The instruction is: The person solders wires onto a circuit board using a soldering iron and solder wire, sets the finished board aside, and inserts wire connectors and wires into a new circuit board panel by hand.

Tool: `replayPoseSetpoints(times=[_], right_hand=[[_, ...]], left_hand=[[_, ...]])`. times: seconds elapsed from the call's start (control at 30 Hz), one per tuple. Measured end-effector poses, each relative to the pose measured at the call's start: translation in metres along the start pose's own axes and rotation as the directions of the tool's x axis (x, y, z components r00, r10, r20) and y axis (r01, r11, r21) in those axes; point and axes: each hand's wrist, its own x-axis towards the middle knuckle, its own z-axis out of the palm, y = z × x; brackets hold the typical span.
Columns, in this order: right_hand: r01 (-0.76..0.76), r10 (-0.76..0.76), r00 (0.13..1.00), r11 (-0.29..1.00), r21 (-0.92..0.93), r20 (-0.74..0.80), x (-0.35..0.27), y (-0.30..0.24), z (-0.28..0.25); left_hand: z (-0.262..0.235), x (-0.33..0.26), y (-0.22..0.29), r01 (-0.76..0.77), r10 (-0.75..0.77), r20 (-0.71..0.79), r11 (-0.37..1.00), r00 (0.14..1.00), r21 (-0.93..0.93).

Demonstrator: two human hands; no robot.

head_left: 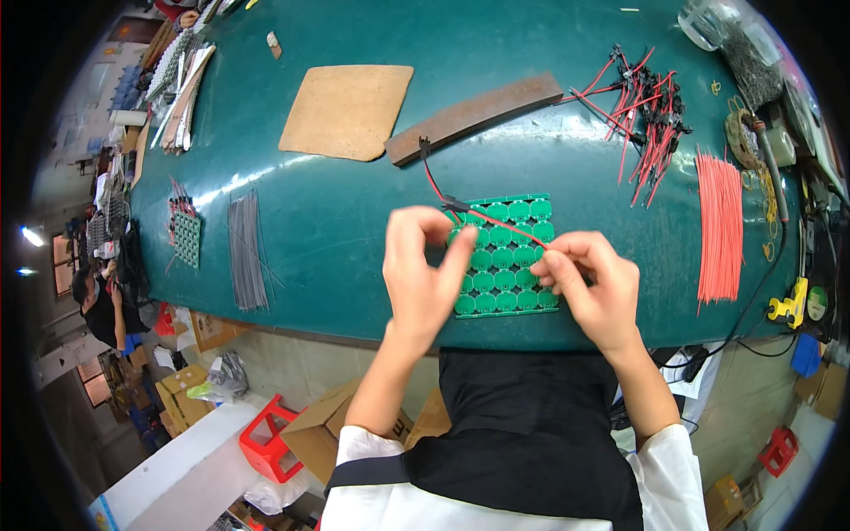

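Both my hands are over a green circuit board panel (pixel 505 258) divided into several rounded sections, lying near the table's front edge. A wire lead (pixel 505 223) with red wire and a black piece near its middle stretches above the panel's far part. My right hand (pixel 595 288) pinches the red end between thumb and fingers, by the panel's right edge. At the upper left corner, my left hand (pixel 421 270) has its thumb and forefinger closed around the lead, just below the black piece; the exact grip is partly hidden. The lead's other end reaches up to a brown bar.
The brown bar (pixel 478 117) lies beyond the panel, beside a tan board (pixel 347 111). Red-black leads (pixel 651 115) are heaped at the far right, near red wires (pixel 719 230). Leftward lie grey wires (pixel 249 252) and a smaller green panel (pixel 187 239). A soldering iron (pixel 772 173) rests rightmost.
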Motion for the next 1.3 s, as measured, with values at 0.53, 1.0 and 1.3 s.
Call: replayPoseSetpoints(times=[0.53, 1.0, 1.3], right_hand=[[-0.099, 0.078, 0.993, 0.094, -0.991, -0.092, 0.092, 0.009, -0.068], [-0.196, 0.099, 0.98, 0.338, -0.92, -0.173, 0.05, -0.001, -0.074], [-0.255, 0.095, 0.965, 0.57, -0.781, -0.246, 0.036, 0.002, -0.073]], left_hand=[[0.006, 0.009, 0.007, -0.022, 0.028, 0.026, 0.981, 0.999, -0.191], [0.015, 0.003, 0.001, -0.025, 0.018, -0.068, 0.994, 0.997, -0.103], [0.017, 0.005, 0.002, -0.13, 0.134, -0.062, 0.99, 0.989, 0.059]])
